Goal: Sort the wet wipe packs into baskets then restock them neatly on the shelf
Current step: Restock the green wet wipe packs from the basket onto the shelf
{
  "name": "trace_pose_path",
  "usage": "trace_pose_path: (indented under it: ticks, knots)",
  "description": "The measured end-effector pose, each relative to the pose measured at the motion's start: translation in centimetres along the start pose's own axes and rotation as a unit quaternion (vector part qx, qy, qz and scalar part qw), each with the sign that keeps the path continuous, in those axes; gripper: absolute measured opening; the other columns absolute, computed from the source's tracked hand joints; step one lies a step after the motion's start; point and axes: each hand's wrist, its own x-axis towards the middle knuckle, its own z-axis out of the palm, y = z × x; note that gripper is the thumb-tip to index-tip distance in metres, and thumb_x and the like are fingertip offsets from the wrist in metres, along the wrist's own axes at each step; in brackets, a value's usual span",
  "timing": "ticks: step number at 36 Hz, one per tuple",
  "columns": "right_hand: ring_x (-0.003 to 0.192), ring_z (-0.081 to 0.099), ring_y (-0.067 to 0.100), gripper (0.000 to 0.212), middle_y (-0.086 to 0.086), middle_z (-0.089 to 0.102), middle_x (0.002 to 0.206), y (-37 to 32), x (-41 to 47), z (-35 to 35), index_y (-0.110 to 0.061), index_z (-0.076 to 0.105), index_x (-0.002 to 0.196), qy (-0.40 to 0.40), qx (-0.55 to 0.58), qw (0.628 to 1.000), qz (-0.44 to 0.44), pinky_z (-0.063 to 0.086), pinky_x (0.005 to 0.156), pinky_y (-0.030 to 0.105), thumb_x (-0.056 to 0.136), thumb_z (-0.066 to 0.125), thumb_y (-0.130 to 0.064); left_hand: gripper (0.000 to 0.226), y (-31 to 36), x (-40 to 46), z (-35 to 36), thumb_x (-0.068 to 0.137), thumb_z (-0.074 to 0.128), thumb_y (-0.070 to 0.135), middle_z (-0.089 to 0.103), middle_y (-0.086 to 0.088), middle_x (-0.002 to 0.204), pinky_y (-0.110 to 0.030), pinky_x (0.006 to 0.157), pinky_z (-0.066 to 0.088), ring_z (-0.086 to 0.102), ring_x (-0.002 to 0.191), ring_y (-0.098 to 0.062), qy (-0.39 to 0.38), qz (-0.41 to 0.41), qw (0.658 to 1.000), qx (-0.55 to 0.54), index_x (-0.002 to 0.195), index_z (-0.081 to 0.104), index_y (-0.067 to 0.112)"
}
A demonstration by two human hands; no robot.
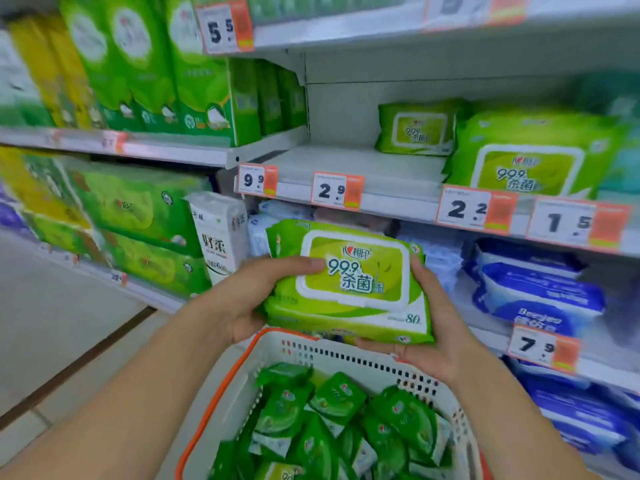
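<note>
I hold a large green wet wipe pack [349,282] with both hands above a white basket [346,351] with an orange rim. My left hand [256,296] grips its left end, thumb across the lid. My right hand [429,327] cups its right end and underside. Several small dark green wipe packs [332,424] lie loose in the basket. On the shelf [346,164] above, two matching green packs stand: one at the back [415,128], one at the front right [530,157].
Price tags [337,190] line the shelf edge. Blue and white wipe packs [536,289] fill the lower shelves at right. Green tissue bundles [138,209] and a white tissue pack [218,233] stand at left. Tiled floor [52,323] stretches to the lower left.
</note>
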Motion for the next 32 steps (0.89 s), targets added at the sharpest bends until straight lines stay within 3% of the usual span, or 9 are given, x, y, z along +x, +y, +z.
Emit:
trace_pose_path:
  ticks: [3,6,10,14,18,22,25,28,32]
  knots:
    - [0.104,0.070,0.038,0.061,0.015,0.073,0.115,-2.4,-1.3,0.2,-0.022,0.072,0.120,0.064,-0.080,0.994,-0.045,0.053,0.092,0.061,0.069,0.067,-0.057,0.053,0.5,0.2,0.8,0.063,0.078,0.021,0.076,-0.016,0.106,-0.040,0.073,0.063,0.075,0.091,-0.029,0.003,0.031,1.000,0.002,0.113,0.072,0.006]
    - [0.102,0.073,0.022,0.067,0.002,0.077,0.109,-4.7,-3.3,1.3,-0.023,0.066,0.119,0.057,-0.182,0.971,-0.143,0.052,0.100,0.049,0.058,0.089,-0.037,0.061,1.5,0.1,1.4,0.062,0.090,0.021,0.076,-0.012,0.107,-0.043,0.081,0.061,0.075,0.096,-0.029,-0.010,0.109,0.993,0.045,0.118,0.068,0.014]
    - [0.087,0.075,0.008,0.065,-0.009,0.078,0.093,-8.9,-3.8,3.4,-0.025,0.066,0.104,0.080,-0.280,0.914,-0.282,0.059,0.080,0.029,0.045,0.094,-0.030,0.075,6.8,-0.1,1.9,0.047,0.096,0.047,0.077,-0.002,0.106,-0.032,0.076,0.061,0.075,0.096,-0.021,-0.050,0.260,0.953,0.146,0.113,0.071,0.024]
    - [0.096,0.075,0.021,0.073,0.002,0.077,0.104,-15.2,-1.5,4.9,-0.012,0.065,0.119,0.088,-0.315,0.867,-0.376,0.060,0.085,0.037,0.053,0.095,-0.020,0.043,12.6,4.1,2.6,0.073,0.077,0.020,0.078,0.012,0.098,-0.015,0.065,0.056,0.073,0.089,-0.004,-0.017,0.354,0.915,0.193,0.115,0.065,0.023]
    - [0.089,0.073,0.015,0.077,0.004,0.076,0.106,-20.3,2.1,5.0,-0.007,0.061,0.121,0.145,-0.417,0.819,-0.367,0.058,0.066,0.024,0.052,0.095,-0.004,0.052,14.3,11.4,2.9,0.079,0.078,0.006,0.075,0.007,0.103,-0.016,0.066,0.056,0.072,0.087,0.000,-0.018,0.360,0.912,0.195,0.126,0.057,0.018]
    - [0.131,0.049,0.021,0.115,0.002,0.049,0.144,-22.6,5.1,5.2,-0.014,0.034,0.146,0.278,-0.581,0.703,-0.301,0.045,0.099,0.029,0.052,0.099,-0.029,0.063,13.3,18.4,2.6,0.078,0.081,0.006,0.070,0.005,0.109,-0.027,0.079,0.059,0.069,0.085,0.002,-0.006,0.355,0.899,0.255,0.131,0.048,0.018]
    - [0.134,0.042,0.031,0.102,0.015,0.043,0.146,-22.7,7.4,6.1,-0.008,0.039,0.141,0.318,-0.716,0.582,-0.219,0.041,0.100,0.034,0.066,0.085,-0.059,0.066,11.6,22.0,2.0,0.079,0.078,0.042,0.069,0.010,0.115,-0.033,0.096,0.053,0.067,0.103,-0.008,0.048,0.331,0.887,0.318,0.136,0.048,0.027]
    - [0.135,0.036,0.038,0.089,0.017,0.042,0.145,-22.5,10.7,7.5,-0.010,0.052,0.133,0.323,-0.832,0.421,-0.159,0.037,0.108,0.046,0.072,0.073,-0.070,0.048,10.3,23.7,2.3,0.087,0.063,0.058,0.067,0.010,0.110,-0.029,0.087,0.048,0.065,0.103,-0.016,0.095,0.326,0.870,0.358,0.127,0.054,0.031]
    - [0.123,0.055,0.035,0.082,0.001,0.059,0.129,-22.5,14.4,9.3,-0.022,0.058,0.125,0.283,-0.897,0.332,-0.074,0.038,0.104,0.068,0.059,0.086,-0.063,0.073,9.4,25.1,2.5,0.081,0.055,0.074,0.068,-0.006,0.119,-0.035,0.085,0.046,0.061,0.108,-0.033,0.175,0.324,0.807,0.462,0.136,0.047,0.028]
